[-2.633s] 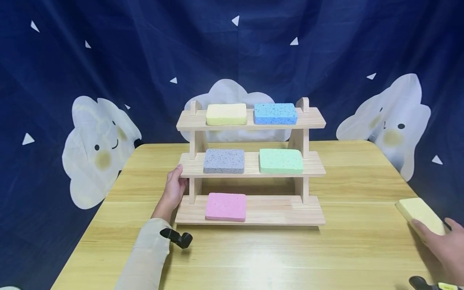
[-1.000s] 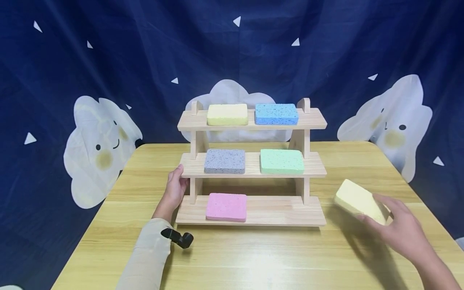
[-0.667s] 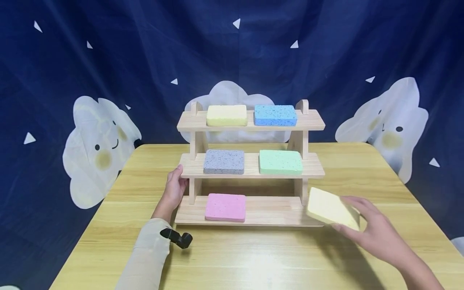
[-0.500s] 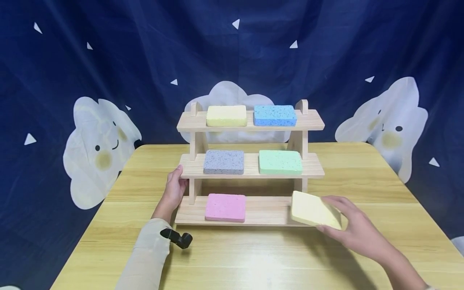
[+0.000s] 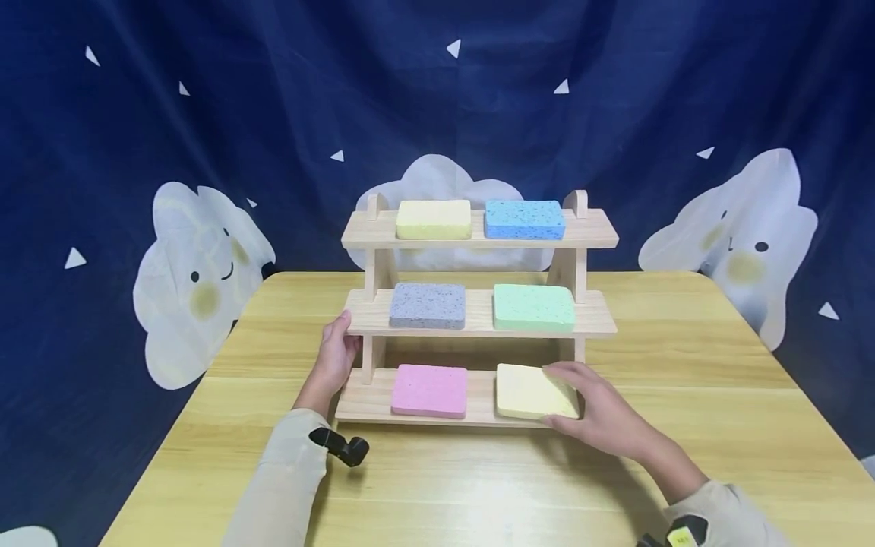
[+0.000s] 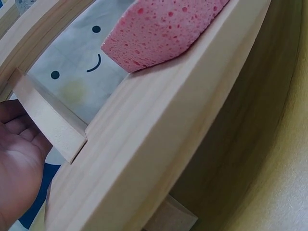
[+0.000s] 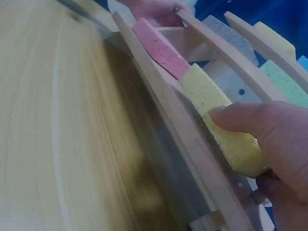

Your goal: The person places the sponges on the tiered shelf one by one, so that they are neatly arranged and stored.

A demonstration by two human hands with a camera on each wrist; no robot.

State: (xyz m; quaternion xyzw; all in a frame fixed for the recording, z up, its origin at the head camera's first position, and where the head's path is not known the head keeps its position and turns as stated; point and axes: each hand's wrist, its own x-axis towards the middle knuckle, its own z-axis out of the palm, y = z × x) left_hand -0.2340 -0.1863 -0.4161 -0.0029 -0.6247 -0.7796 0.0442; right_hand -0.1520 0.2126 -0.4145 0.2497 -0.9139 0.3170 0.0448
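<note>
A yellow sponge (image 5: pixel 532 391) lies at the right of the bottom tier of a three-tier wooden shelf (image 5: pixel 480 416). My right hand (image 5: pixel 595 406) grips its right end, thumb at the front face in the right wrist view and fingers at the back. My left hand (image 5: pixel 335 355) holds the left end of the middle tier, thumb at the board's edge. Left of the gripped sponge is a pink sponge (image 5: pixel 429 390). On the middle tier sit a grey sponge (image 5: pixel 428 305) and a green sponge (image 5: pixel 533 308). Another yellow sponge (image 5: pixel 434 219) and a blue sponge (image 5: pixel 525 219) rest on top.
The shelf stands on a light wooden table (image 5: pixel 437 486). Behind the table hangs a dark blue curtain (image 5: pixel 307 91) with white clouds and small triangles. Black camera mounts sit on both wrists.
From the table's right side, my right hand has carried the yellow sponge leftward to the bottom tier, beside the pink one. My left hand keeps its hold on the shelf.
</note>
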